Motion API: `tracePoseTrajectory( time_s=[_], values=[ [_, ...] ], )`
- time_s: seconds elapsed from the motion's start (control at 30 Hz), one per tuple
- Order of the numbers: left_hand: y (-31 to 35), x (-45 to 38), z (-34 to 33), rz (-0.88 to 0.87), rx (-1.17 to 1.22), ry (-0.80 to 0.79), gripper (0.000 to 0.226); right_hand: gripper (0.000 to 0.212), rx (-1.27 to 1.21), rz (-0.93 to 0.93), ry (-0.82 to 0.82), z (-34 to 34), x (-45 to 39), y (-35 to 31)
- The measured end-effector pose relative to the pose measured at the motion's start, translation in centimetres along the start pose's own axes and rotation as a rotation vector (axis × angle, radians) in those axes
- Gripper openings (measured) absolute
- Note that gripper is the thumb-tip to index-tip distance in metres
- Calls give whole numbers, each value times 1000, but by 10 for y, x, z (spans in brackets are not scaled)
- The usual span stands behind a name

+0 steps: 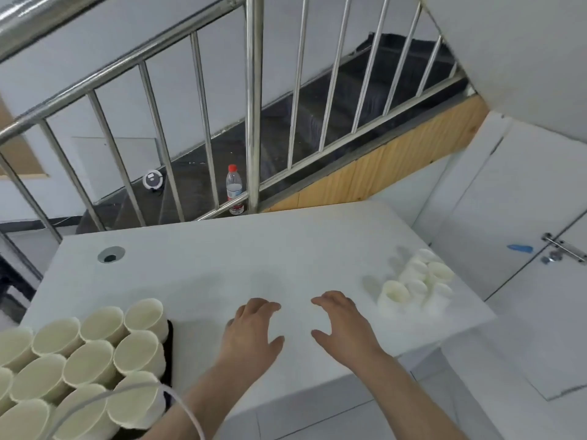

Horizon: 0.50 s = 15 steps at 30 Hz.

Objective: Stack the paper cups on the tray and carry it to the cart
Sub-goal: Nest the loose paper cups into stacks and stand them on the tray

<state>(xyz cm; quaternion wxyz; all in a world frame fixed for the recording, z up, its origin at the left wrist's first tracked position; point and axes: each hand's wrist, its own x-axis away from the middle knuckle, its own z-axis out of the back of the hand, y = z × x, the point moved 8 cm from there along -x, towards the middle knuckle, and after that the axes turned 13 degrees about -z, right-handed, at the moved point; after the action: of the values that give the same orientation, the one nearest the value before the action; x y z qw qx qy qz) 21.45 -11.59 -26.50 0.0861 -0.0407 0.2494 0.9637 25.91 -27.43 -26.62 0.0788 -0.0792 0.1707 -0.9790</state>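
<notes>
Several cream paper cups (92,363) stand packed together on a dark tray (169,350) at the lower left of the white table (206,258). Another cluster of several paper cups (416,284) sits near the table's right edge. My left hand (251,328) hovers over the middle of the table, fingers relaxed and holding nothing. My right hand (343,325) is beside it, also relaxed and empty, a short way left of the right cluster.
A steel stair railing (254,106) runs behind the table, with dark stairs beyond. A water bottle with a red cap (234,189) stands past the table's far edge. The table has a round cable hole (111,254). A white door with a latch (559,249) is at right.
</notes>
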Motion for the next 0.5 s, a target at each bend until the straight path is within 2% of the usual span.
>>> tracePoseTrajectory(
  time_s=[0.5],
  values=[
    [93, -143, -93, -155, 69, -139, 55, 58, 18, -277, 28, 55, -62, 176]
  ],
)
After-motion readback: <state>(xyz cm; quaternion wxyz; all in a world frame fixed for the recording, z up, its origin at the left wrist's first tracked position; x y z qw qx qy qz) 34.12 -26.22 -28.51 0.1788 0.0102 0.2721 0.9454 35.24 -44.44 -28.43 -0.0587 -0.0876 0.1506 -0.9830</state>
